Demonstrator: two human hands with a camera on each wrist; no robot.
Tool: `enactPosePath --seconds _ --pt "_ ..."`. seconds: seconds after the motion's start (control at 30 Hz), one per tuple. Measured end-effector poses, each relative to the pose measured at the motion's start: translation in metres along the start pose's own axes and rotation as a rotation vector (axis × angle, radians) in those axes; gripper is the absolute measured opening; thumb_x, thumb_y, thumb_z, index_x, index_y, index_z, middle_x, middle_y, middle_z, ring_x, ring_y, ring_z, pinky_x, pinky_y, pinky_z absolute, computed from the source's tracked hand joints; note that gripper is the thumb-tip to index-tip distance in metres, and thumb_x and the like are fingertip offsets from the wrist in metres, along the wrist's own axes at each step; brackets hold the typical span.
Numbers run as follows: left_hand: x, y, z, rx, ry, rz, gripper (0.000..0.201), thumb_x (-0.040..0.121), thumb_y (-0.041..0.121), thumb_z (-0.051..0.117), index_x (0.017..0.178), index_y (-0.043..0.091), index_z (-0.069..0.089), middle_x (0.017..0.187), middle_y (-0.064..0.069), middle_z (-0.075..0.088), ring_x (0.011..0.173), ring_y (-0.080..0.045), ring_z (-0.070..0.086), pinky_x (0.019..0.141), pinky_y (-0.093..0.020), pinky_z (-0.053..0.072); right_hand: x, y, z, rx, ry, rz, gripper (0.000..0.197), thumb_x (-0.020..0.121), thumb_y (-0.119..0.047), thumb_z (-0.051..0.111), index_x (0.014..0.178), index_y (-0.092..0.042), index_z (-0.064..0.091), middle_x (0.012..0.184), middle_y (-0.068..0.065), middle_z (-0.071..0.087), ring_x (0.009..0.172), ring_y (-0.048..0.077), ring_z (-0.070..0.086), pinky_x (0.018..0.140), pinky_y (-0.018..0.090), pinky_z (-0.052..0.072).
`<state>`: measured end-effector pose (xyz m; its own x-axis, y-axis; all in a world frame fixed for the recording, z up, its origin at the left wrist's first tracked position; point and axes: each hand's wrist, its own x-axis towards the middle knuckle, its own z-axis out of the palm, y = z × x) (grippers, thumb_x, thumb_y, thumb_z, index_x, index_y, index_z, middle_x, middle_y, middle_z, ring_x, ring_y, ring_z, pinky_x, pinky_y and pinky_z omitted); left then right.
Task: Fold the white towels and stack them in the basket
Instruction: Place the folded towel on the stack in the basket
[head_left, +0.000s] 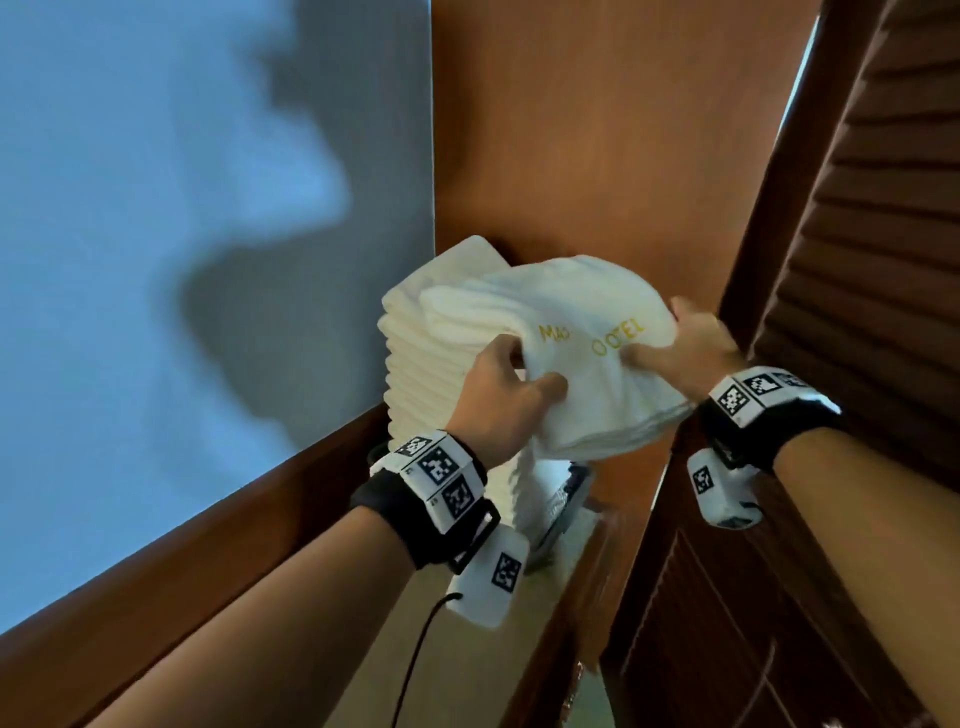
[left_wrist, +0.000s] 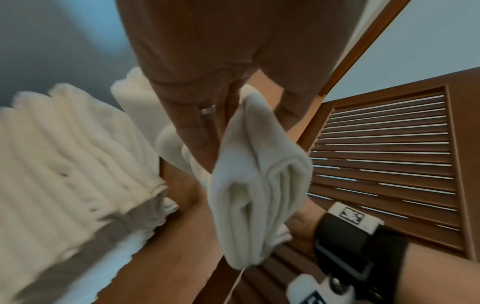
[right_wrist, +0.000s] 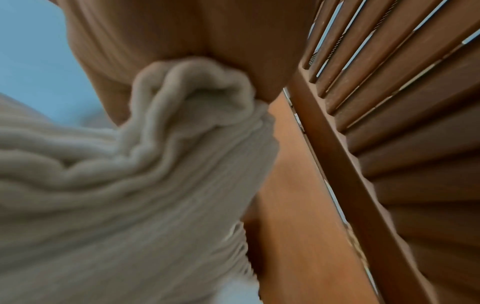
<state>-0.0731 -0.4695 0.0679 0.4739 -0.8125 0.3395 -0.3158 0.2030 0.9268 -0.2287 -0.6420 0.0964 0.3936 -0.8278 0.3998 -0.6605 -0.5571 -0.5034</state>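
We are looking up into a brown wooden cupboard (head_left: 545, 130) with a dark louvred wooden door (head_left: 883, 182) swung open on the right and a pale blue-grey wall (head_left: 156, 208) on the left. Inside stands a tall stack of folded white towels (head_left: 415, 353), its soft rounded edges facing us — the left wrist view shows the same stack (left_wrist: 64, 154) close beside the arm.

In front of it we hold a bundle of folded white terry towels with gold embroidered lettering (head_left: 561, 332), up in the air, between both hands. No basket shows in any view.

Our left hand (head_left: 498, 395) has its fingers curled over the near left edge, thumb pressed on top; our right hand (head_left: 691, 343) pinches the right edge, thumb on the lettering side and fingers wrapped behind.

We judge the bundle soft, light and floppy — several layers that sag in the middle and could slide apart. Holding both ends with the thumbs on top seems right; a grip further under the bundle would keep the lower layers from slipping out.
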Motion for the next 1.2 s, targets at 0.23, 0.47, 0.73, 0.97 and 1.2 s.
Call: enactPosePath --seconds 0.23,0.47,0.73,0.97,1.2 --pt "0.112 0.000 0.040 0.030 0.120 0.068 0.052 0.070 0.025 0.065 0.119 0.012 0.056 0.118 -0.002 0.065 0.108 -0.023 0.064 0.088 -0.052 0.057 0.143 0.007 0.008 0.145 0.060 -0.167 0.051 0.076 -0.028 0.083 0.107 -0.003 0.053 0.099 0.013 0.057 0.089 0.029 0.055 0.070 0.037 0.041" --pt "0.187 -0.015 0.027 -0.112 0.306 -0.024 0.051 0.072 0.018 0.066 0.121 0.015 0.053 0.123 -0.002 0.062 0.113 -0.027 0.064 0.086 -0.057 0.057 0.252 -0.013 0.060 0.300 0.055 -0.290 0.050 0.070 -0.031 0.087 0.102 -0.008 0.057 0.100 0.011 0.064 0.087 0.027 0.059 0.073 0.040 0.048" --pt "0.182 -0.087 0.033 -0.416 0.527 -0.452 0.040 0.086 -0.004 0.063 0.122 0.006 0.050 0.105 -0.016 0.061 0.080 -0.033 0.066 0.061 -0.041 0.061 0.278 0.028 0.163 0.198 -0.350 -0.210 0.031 0.088 -0.016 0.072 0.113 -0.003 0.061 0.111 0.015 0.067 0.095 0.027 0.063 0.075 0.030 0.041" --pt "0.177 -0.084 0.040 -0.453 0.528 -0.452 0.038 0.085 0.002 0.071 0.118 0.008 0.054 0.113 -0.023 0.063 0.075 -0.028 0.065 0.070 -0.048 0.061 0.275 0.030 0.151 0.171 -0.346 -0.252 0.029 0.092 -0.017 0.067 0.116 -0.005 0.058 0.111 0.013 0.065 0.096 0.027 0.060 0.078 0.032 0.043" --pt "0.198 -0.098 -0.034 0.566 0.680 -0.090 0.042 0.088 0.060 0.060 0.115 0.029 0.052 0.114 0.005 0.059 0.107 -0.019 0.056 0.088 -0.037 0.046 0.241 -0.002 0.138 -0.166 -0.106 -0.452 0.052 0.090 -0.051 0.057 0.135 -0.026 0.049 0.142 0.002 0.046 0.127 0.030 0.043 0.104 0.047 0.035"
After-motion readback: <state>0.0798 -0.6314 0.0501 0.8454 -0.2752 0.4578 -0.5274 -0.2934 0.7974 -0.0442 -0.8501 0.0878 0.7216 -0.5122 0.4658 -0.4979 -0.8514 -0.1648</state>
